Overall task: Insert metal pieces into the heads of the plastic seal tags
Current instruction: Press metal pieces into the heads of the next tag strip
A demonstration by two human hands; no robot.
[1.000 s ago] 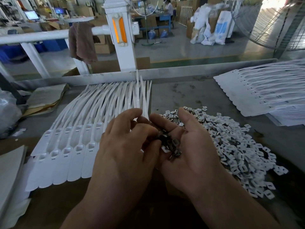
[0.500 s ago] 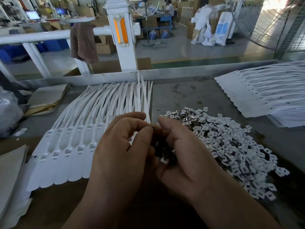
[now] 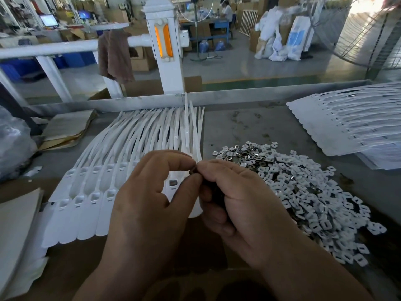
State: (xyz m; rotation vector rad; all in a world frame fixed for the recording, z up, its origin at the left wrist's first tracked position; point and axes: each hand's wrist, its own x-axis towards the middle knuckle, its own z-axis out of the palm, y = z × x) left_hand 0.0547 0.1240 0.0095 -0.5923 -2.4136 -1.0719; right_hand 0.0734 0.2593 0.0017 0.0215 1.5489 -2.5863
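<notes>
Our right hand [image 3: 245, 203] is no longer spread palm-up. Its grip now curls closed over the handful of metal pieces [image 3: 213, 193], and only a dark sliver of them shows between fingers and palm. Our left hand [image 3: 147, 203] is done rummaging in that palm. Its grip is narrowed to thumb tip against forefinger tip, pinching what looks like one small dark metal piece [image 3: 193, 170], right where it meets the right forefinger.

We judge that a single piece is now picked out and the spare ones are stowed, so the insertion itself comes next.

The seal tags [image 3: 104, 170] lie fanned in a row on the desk [image 3: 238, 127], left of and beneath our hands. One tag head [image 3: 173, 183] shows through the loop of the left fingers, below the pinched piece and apart from it. The loose pile of small pieces [image 3: 303, 192] sits just right of our hands.
</notes>
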